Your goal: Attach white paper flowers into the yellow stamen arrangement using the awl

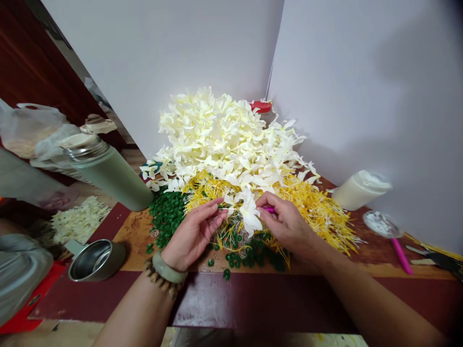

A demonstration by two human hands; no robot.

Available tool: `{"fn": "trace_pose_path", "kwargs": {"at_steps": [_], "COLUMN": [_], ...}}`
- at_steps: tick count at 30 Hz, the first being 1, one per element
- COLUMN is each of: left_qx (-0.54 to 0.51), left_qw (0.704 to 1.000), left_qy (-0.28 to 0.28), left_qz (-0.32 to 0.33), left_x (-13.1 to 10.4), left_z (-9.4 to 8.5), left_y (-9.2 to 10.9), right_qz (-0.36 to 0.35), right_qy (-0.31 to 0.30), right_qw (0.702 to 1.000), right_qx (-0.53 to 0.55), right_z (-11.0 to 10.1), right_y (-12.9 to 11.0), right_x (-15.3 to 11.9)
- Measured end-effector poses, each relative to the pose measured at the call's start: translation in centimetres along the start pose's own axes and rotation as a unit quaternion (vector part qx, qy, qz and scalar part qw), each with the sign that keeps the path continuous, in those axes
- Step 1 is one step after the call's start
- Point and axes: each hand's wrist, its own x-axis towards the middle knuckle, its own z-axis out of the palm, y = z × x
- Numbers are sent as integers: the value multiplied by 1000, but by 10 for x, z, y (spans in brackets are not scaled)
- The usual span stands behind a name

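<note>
My left hand (193, 231), with a pale bangle and a beaded bracelet at its wrist, pinches a thin white stem (228, 208) between thumb and fingertips. That stem leads into a white flower (250, 212) with spread petals, held between my hands. My right hand (287, 224) has its fingers closed at the flower's right side. A bit of magenta stick (269, 209) shows between those fingers. Below and behind lie yellow stamen-like strands (318, 207), green cup-shaped pieces (167, 214) and a large heap of white petal pieces (220, 135).
On the left of the table stand a tall green flask (112, 168) and a metal cup (97, 260). To the right are a white bottle (361, 190), a dish of white stuff (382, 224), a magenta stick (401, 255) and scissors (441, 260). Walls (347, 72) border the back.
</note>
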Motion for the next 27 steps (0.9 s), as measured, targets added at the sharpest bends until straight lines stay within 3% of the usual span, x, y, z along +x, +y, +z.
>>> {"fn": "trace_pose_path", "kwargs": {"at_steps": [7, 17, 22, 27], "left_qx": [-6, 1, 11, 42], "left_qw": [1000, 1000, 1000, 999], "left_qy": [17, 21, 6, -15], "left_qz": [-13, 0, -1, 1], "left_x": [1, 0, 0, 1], "left_z": [-1, -1, -1, -5], "left_y": [2, 2, 1, 1], "right_qz": [-7, -68, -103, -90], "right_qy": [20, 25, 35, 28], "right_qw": [1000, 994, 986, 990], "right_qx": [-13, -88, -124, -106], "right_z": [-2, -1, -1, 0], "right_y": [-3, -7, -7, -8], "right_x": [-2, -4, -4, -3]}}
